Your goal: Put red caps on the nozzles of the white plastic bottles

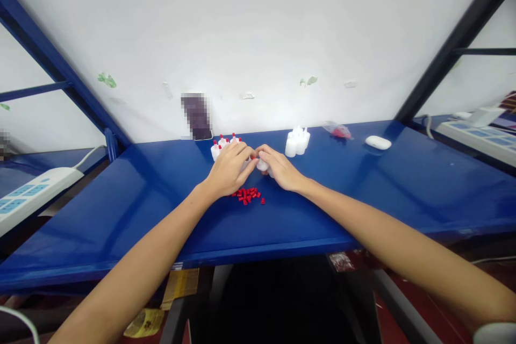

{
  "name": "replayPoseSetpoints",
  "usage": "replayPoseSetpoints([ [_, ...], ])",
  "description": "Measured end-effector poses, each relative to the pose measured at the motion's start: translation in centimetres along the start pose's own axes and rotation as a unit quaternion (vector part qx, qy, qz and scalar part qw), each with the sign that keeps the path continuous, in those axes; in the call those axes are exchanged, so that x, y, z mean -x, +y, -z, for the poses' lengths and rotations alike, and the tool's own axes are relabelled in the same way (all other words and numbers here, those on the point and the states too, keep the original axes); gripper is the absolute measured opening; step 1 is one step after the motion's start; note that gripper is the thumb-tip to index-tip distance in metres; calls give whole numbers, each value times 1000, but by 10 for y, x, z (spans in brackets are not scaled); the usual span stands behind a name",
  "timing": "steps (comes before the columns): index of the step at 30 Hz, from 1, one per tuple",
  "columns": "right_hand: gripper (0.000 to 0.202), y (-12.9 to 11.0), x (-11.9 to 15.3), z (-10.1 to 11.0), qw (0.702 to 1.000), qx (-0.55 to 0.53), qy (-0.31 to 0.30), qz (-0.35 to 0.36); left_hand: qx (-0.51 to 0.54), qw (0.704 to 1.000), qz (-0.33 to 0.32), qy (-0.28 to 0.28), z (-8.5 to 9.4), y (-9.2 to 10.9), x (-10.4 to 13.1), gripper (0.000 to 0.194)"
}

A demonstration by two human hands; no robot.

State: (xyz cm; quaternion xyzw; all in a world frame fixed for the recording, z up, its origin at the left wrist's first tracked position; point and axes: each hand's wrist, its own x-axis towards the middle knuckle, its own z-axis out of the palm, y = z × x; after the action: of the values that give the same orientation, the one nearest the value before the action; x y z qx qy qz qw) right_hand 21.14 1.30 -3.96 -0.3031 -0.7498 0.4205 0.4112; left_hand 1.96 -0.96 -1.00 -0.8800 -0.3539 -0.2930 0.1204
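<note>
My left hand (231, 168) and my right hand (279, 167) meet over the middle of the blue table. The fingers of my right hand are closed around a small white bottle (262, 165). Close beside it, my left hand's fingertips pinch at a bit of red, mostly hidden by the fingers. Behind my left hand stand several white bottles with red caps (216, 149). A pile of loose red caps (247, 195) lies just in front of the hands. Several white bottles without red caps (297, 142) stand upright at the back, right of my right hand.
On the blue table (355, 172), a clear bag with red pieces (339, 130) and a white oval case (378, 142) lie at the back right. A phone (197, 116) leans on the wall. White power strips (34, 193) sit beyond the frame posts on both sides.
</note>
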Motion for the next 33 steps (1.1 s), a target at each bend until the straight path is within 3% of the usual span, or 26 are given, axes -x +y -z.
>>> replayPoseSetpoints([
  [6,29,2,-7,11,1000,-21,21,2,-75,997,21,-10,-4,-2,3,22],
  [13,19,3,-6,20,993,-56,93,42,-129,991,31,-36,-9,-3,5,20],
  [18,18,6,-6,17,995,10,101,24,-152,987,50,-32,-7,-5,5,18],
  [26,17,14,-11,20,996,93,-13,-11,-137,987,80,-20,-6,-7,5,27],
  [33,15,15,-12,19,997,70,-26,2,-72,996,-49,-6,10,-2,0,18],
])
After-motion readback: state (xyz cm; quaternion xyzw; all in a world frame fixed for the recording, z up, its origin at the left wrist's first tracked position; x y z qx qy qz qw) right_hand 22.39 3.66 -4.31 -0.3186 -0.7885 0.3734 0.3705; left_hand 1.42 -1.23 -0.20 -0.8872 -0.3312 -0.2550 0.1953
